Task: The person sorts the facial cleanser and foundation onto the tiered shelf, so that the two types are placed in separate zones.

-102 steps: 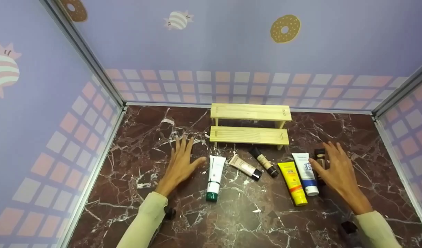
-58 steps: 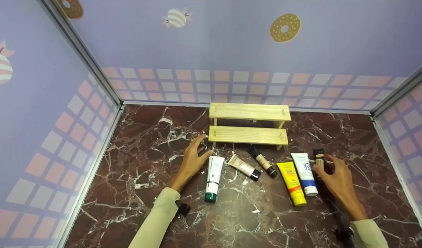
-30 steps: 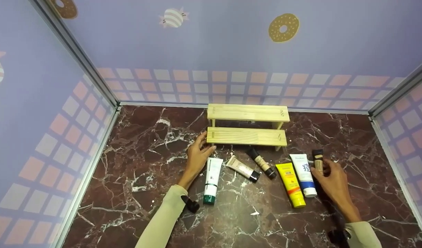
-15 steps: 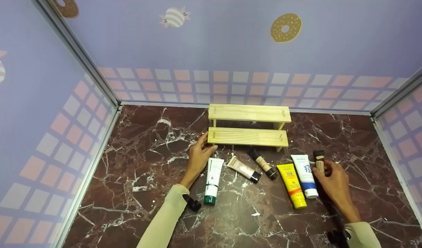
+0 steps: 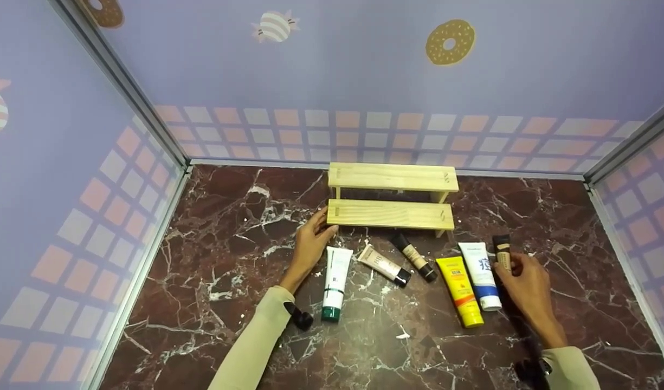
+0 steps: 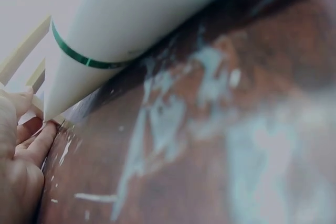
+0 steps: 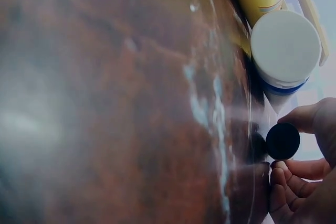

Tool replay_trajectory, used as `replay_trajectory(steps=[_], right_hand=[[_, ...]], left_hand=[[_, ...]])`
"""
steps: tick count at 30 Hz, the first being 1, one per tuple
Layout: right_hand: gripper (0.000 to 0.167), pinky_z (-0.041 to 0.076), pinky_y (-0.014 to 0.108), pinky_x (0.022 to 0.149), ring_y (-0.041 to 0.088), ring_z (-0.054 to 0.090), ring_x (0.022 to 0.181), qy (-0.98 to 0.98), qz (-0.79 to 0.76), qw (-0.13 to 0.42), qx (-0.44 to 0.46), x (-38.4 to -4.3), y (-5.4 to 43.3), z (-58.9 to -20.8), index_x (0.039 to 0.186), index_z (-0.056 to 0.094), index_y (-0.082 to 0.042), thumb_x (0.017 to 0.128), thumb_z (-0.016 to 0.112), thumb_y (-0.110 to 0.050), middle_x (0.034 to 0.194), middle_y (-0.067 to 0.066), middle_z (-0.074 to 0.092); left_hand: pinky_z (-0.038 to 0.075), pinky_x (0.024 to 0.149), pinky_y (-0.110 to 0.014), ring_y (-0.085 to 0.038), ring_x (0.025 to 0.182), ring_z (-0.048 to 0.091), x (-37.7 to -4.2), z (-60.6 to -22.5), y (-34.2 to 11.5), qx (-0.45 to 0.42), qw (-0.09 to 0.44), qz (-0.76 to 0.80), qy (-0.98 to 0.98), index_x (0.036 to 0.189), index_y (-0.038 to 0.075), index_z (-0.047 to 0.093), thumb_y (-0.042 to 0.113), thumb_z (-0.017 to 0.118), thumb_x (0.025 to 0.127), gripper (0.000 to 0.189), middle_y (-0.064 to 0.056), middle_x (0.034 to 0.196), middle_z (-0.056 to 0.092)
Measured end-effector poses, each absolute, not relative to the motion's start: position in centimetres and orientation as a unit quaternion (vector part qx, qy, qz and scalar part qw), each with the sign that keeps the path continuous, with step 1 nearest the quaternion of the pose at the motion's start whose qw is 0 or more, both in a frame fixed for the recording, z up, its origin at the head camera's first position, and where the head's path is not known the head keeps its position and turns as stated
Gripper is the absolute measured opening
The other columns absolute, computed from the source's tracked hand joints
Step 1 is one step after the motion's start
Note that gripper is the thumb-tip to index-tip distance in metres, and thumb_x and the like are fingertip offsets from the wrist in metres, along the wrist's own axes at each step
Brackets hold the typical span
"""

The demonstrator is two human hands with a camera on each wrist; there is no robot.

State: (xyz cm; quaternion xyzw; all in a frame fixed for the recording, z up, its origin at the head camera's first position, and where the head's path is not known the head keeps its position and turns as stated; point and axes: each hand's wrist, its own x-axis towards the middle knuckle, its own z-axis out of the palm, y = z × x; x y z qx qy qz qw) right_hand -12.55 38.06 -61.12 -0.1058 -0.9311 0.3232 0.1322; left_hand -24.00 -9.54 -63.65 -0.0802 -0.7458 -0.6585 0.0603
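Note:
My left hand [image 5: 309, 245] is at the left end of a two-step wooden stand [image 5: 390, 214], with its thumb in front and its fingers round the end of the lower step. In the left wrist view, a white tube with a green cap [image 6: 105, 30] hides part of that grip. At the right, my right hand [image 5: 528, 284] pinches a small black-and-tan cosmetic tube [image 5: 502, 250] between thumb and fingers. The right wrist view shows the round black cap [image 7: 283, 141] of this tube between them, low at the tabletop. A white-and-blue tube [image 5: 479, 273] lies just left of it.
A yellow tube [image 5: 459, 290] lies beside the white-and-blue one. Between the hands are a beige BB tube [image 5: 383, 264] and a black-capped foundation tube [image 5: 413, 255]. Patterned panels [image 5: 364, 130] enclose the dark marbled tabletop [image 5: 375, 346] at the back and sides.
Both hands were spread open earlier. The left has moved right to grip the stand's end; the right has drawn back slightly and closed on the small black-and-tan tube. Both have since stayed nearly still.

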Motion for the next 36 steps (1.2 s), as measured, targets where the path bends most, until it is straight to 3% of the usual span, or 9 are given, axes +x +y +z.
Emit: replay_trajectory(steps=[11, 19, 22, 28, 36], right_hand=[[0.038, 0.043, 0.015, 0.07, 0.027, 0.068, 0.085, -0.926, 0.335, 0.122, -0.123, -12.5, 37.9, -60.6, 0.127, 0.074, 0.01, 0.1, 0.079, -0.016, 0.105, 0.026, 0.077], [0.039, 0.043, 0.005, 0.066, -0.009, 0.056, 0.071, -0.913, 0.357, 0.156, -0.122, -12.9, 37.9, -59.7, 0.128, 0.072, 0.011, 0.098, 0.081, -0.011, 0.105, 0.029, 0.077], [0.038, 0.042, 0.004, 0.068, -0.005, 0.058, 0.075, -0.909, 0.358, 0.176, -0.12, -13.2, 37.8, -59.3, 0.127, 0.073, 0.011, 0.096, 0.082, -0.009, 0.107, 0.029, 0.077], [0.035, 0.041, 0.005, 0.071, 0.019, 0.066, 0.084, -0.903, 0.357, 0.211, -0.115, -13.3, 37.3, -58.4, 0.125, 0.075, 0.008, 0.095, 0.082, -0.009, 0.107, 0.026, 0.077], [0.034, 0.043, 0.007, 0.074, 0.004, 0.061, 0.084, -0.892, 0.364, 0.25, -0.097, -13.4, 36.6, -57.6, 0.124, 0.075, 0.008, 0.094, 0.083, -0.006, 0.103, 0.023, 0.077]], left_hand=[[0.057, 0.112, -0.047, -0.037, 0.131, 0.071, -23.9, -63.8, -9.8, -0.074, 0.068, -0.663, -0.742, 0.155, -0.002, 0.061, 0.005, 0.08, 0.101, 0.058, -0.026, 0.14, 0.071], [0.057, 0.113, -0.046, -0.038, 0.131, 0.07, -24.0, -63.8, -9.7, -0.074, 0.072, -0.662, -0.743, 0.155, -0.002, 0.06, 0.004, 0.081, 0.1, 0.059, -0.026, 0.141, 0.071], [0.057, 0.113, -0.043, -0.037, 0.131, 0.07, -24.0, -63.8, -9.7, -0.071, 0.069, -0.661, -0.743, 0.155, -0.001, 0.061, 0.005, 0.08, 0.101, 0.058, -0.026, 0.142, 0.071], [0.056, 0.114, -0.04, -0.033, 0.134, 0.069, -24.0, -63.7, -9.7, -0.065, 0.056, -0.657, -0.749, 0.157, 0.003, 0.059, 0.009, 0.08, 0.103, 0.059, -0.022, 0.144, 0.071], [0.052, 0.118, -0.048, -0.033, 0.138, 0.067, -23.9, -63.7, -9.9, -0.077, 0.063, -0.647, -0.756, 0.157, 0.002, 0.06, 0.012, 0.076, 0.106, 0.054, -0.022, 0.144, 0.07]])
